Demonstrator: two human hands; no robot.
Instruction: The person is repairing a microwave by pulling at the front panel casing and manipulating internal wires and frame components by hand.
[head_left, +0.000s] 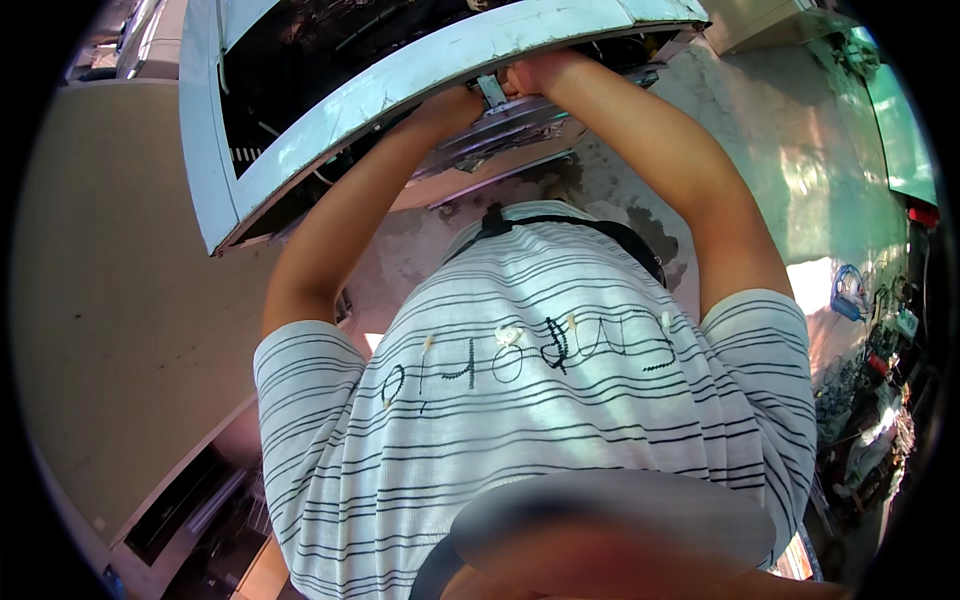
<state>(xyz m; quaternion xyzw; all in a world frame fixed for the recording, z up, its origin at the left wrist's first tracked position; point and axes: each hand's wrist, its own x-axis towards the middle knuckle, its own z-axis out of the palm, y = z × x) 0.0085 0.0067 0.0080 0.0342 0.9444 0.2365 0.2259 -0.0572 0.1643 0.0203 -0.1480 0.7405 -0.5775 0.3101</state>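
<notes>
And here we are, reaching in under the pale frame (430, 72), left hand (461, 106) and right hand (527, 76) either side of a small bracket (491, 91) by its near edge, presumably to steady it from both sides, though, with both partly hidden, we can't tell whether they grip.

A white shirt (560, 430) has thin dark stripes, 2 short sleeves (305, 400) and dark cursive stitching (559, 343) across the chest; a black strap (638, 243) shows at the waist.

On the chest of the white striped shirt (540, 430) there is one row of dark, stitched-looking lettering (558, 343).
</notes>
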